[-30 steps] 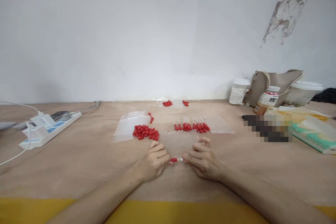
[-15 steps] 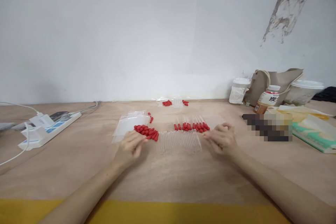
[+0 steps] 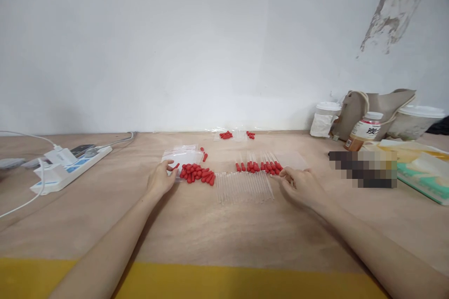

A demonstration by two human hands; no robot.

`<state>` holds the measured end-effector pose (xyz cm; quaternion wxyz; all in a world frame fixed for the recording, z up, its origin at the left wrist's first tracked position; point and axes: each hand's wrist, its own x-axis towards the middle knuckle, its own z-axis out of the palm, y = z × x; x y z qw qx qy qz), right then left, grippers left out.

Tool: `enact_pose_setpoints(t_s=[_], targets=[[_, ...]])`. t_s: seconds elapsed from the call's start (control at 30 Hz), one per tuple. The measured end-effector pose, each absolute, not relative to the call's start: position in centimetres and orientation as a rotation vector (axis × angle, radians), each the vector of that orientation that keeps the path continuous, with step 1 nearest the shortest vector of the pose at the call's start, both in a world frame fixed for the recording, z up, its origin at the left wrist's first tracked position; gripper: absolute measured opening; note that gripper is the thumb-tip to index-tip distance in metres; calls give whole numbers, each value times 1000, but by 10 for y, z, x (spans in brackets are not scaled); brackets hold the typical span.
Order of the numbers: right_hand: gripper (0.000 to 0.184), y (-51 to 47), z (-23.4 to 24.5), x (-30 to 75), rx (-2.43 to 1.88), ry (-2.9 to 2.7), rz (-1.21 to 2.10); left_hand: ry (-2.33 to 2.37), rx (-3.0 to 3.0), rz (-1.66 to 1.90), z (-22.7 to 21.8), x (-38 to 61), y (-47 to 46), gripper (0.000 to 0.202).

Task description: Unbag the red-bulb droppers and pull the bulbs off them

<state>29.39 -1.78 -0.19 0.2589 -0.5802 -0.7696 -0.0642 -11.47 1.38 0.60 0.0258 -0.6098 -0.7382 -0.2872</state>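
Observation:
My left hand (image 3: 162, 179) pinches a red rubber dropper bulb (image 3: 176, 166) between thumb and finger, just left of a heap of red bulbs (image 3: 196, 174). To the right of that heap lies a row of clear glass dropper tubes (image 3: 242, 188), side by side. My right hand (image 3: 300, 184) is closed at the row's right end; a thin clear tube (image 3: 275, 176) sticks out from its fingertips, pointing left. Behind the row are several droppers with red bulbs fitted (image 3: 270, 167), their tubes pointing away from me. Clear zip bags (image 3: 182, 153) lie behind my left hand.
More red bulbs (image 3: 226, 135) lie on clear plastic by the wall. On the left is a white power strip (image 3: 73, 172) with chargers and cables. At right stand a paper-wrapped cup (image 3: 324, 120), a bottle (image 3: 363, 131), a grey bag (image 3: 382, 103) and a green tissue pack (image 3: 424, 180).
My left hand has moved left and back from the front of the bulb heap, and a red bulb now shows in its fingers. My right hand has stayed near the tube row's end. The view has shifted slightly.

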Motion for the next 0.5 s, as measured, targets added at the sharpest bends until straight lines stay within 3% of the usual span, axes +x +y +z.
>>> enact_pose_setpoints(t_s=[0.2,0.37,0.5], targets=[[22,-21,-17,280,-1530,-2103,-282,-2327,-1896,-664,10,-103,14,27],[25,-23,-24,272,-1455,-2079,-271,-2336,-1840,-713,12,-110,11,31],[28,-23,-27,271,-1408,-2104,-318,-2084,-1705,-928,22,-98,0,27]])
